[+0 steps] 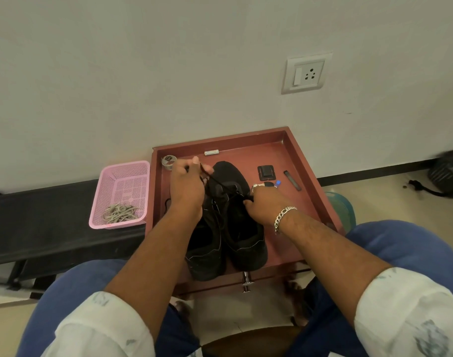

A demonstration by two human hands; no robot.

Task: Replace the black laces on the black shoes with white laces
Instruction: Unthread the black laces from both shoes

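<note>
The person wears white sleeves (104, 328) with faint grey marks, rolled up on both arms, and blue trousers (405, 243). A shiny silver chain bracelet (284, 217) circles one wrist.

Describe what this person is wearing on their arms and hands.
Both forearms are bare, with white sleeves carrying faint grey-green print rolled up near the elbows. The right wrist wears a chunky silver chain bracelet, and the right hand has a silver ring on one finger. The left hand shows no jewellery.
</note>
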